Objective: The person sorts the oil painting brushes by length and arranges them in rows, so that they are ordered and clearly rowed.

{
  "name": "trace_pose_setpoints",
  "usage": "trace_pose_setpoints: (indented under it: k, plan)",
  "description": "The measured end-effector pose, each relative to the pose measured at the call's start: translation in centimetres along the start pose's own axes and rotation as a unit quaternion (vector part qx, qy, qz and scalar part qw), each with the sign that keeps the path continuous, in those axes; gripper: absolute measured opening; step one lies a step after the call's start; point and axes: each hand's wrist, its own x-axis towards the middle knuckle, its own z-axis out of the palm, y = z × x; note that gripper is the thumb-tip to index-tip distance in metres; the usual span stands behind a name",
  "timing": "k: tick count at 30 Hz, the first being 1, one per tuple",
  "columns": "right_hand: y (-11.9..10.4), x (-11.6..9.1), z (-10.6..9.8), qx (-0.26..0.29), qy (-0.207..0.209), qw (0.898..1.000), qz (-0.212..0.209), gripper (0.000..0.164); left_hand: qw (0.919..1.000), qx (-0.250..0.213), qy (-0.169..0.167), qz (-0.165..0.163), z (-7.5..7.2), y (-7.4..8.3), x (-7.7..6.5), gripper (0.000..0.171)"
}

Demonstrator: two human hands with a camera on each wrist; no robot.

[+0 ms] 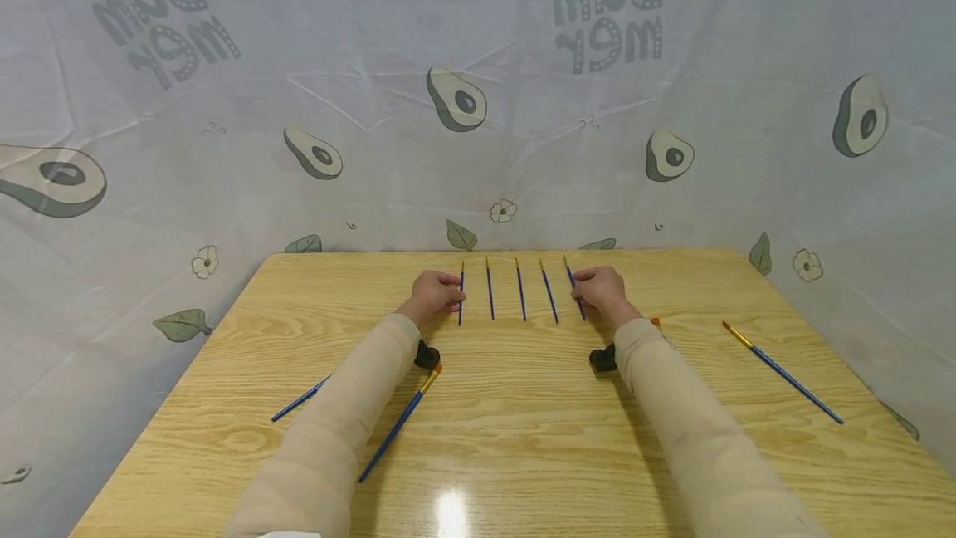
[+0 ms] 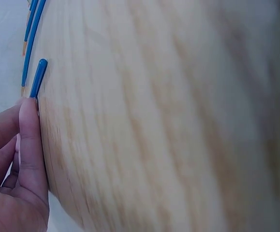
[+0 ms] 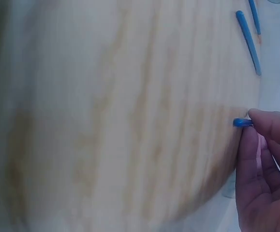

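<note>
Several thin blue paintbrushes stand in a row near the table's far edge, bristle ends pointing away. My left hand pinches the leftmost paintbrush between thumb and fingers; in the left wrist view its rounded blue handle end sticks out past the fingertips. At the row's other end, my right hand pinches the rightmost paintbrush, which leans slightly. Only its blue handle end shows in the right wrist view. Between the hands lie the middle paintbrush and one neighbour on either side of it.
A larger flat paintbrush lies beside the left sleeve, which partly covers another blue brush. To the right lies a long paintbrush. An orange brush tip peeks out behind the right forearm. A patterned cloth hangs behind the table.
</note>
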Motion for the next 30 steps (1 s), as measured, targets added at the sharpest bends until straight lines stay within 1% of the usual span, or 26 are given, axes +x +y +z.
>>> trace_pose_setpoints:
  k: [10,14,23,30]
  plan:
    - [0.43,-0.23,0.13,0.003,-0.001,1.000,-0.010,0.037,0.9999,0.001,0.004,-0.015,0.23,-0.19,0.27,0.029]
    - [0.44,-0.11,0.01,0.000,-0.006,1.000,-0.017,0.038,0.9999,-0.001,0.004,-0.012,0.19,-0.18,0.28,0.030]
    - [0.23,0.05,-0.07,-0.011,-0.014,1.000,-0.017,0.039,0.9999,-0.005,0.003,-0.012,0.17,-0.11,0.18,0.030]
    - [0.21,0.01,-0.01,-0.014,-0.014,1.000,-0.012,0.040,0.9998,-0.005,0.011,-0.015,0.27,-0.05,0.22,0.028]
